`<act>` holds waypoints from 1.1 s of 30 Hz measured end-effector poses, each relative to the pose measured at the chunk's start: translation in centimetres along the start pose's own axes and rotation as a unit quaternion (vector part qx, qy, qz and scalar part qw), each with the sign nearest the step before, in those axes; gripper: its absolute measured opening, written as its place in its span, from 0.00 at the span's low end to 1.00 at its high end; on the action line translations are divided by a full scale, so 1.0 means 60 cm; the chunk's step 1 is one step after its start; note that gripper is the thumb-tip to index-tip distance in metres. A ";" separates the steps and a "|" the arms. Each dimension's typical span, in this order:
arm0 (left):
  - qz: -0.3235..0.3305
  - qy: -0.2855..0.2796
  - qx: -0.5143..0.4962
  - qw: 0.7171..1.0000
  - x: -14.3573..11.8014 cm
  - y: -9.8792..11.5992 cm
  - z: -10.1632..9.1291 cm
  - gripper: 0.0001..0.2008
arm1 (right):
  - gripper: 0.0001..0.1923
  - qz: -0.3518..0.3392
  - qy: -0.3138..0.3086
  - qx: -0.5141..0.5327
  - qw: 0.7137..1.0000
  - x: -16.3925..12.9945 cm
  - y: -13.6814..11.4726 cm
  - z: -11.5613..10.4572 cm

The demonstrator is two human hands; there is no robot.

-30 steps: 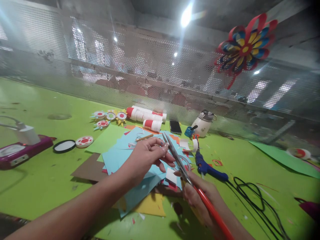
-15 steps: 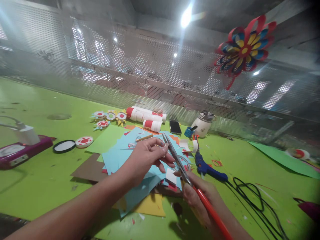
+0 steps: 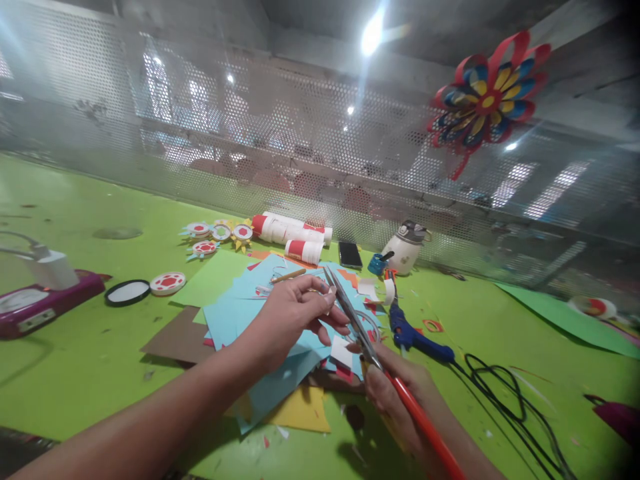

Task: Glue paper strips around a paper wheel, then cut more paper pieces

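In my right hand (image 3: 395,393) is a pair of scissors (image 3: 357,327) with red handles, blades pointing up and away, slightly apart at the tips. My left hand (image 3: 303,310) pinches a small white piece (image 3: 331,293) between thumb and fingers, right beside the blades; its exact shape is mostly hidden. Both hands are above a pile of light blue paper sheets (image 3: 225,320). Under the blades, a white square piece (image 3: 341,352) lies on the pile, and a roll of tape (image 3: 370,325) is partly covered by the scissors.
A blue glue gun (image 3: 423,343) with a black cable lies to the right. Behind the paper are paper cups (image 3: 304,251), a phone (image 3: 350,255) and a white bottle (image 3: 406,247). Decorated discs (image 3: 169,283) and a purple power strip (image 3: 85,290) sit on the left.
Almost nothing differs. The whole view has shifted very slightly; both hands keep the same hold and position.
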State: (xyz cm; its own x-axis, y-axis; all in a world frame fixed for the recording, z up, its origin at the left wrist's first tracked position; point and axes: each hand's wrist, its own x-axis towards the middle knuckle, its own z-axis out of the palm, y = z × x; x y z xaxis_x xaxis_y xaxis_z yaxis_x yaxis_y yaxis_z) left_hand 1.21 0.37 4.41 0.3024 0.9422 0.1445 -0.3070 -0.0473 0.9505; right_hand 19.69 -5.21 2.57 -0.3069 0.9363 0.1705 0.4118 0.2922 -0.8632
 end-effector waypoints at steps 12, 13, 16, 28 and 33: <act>-0.001 0.002 0.002 1.000 0.001 0.000 -0.001 0.10 | 0.28 -0.011 -0.005 -0.020 1.000 0.001 0.008 -0.003; -0.001 0.000 0.001 1.000 0.001 0.000 -0.001 0.10 | 0.28 -0.012 -0.008 -0.016 1.000 0.001 0.008 -0.003; -0.002 -0.005 0.003 1.000 0.000 0.000 -0.001 0.10 | 0.28 -0.016 -0.007 -0.011 1.000 0.002 0.010 -0.003; 0.005 -0.008 0.002 1.000 0.003 -0.003 -0.002 0.10 | 0.27 0.005 -0.018 0.016 1.000 0.000 0.002 -0.001; 0.006 -0.009 0.003 1.000 0.001 -0.001 -0.003 0.09 | 0.25 -0.001 0.005 -0.013 1.000 -0.002 0.004 -0.002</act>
State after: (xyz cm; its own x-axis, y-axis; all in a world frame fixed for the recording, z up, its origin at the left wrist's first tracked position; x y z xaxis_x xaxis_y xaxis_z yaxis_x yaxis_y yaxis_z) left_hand 1.11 0.50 4.30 0.3154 0.9353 0.1607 -0.3058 -0.0601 0.9502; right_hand 19.93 -5.22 2.41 -0.3000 0.9374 0.1767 0.4336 0.2990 -0.8501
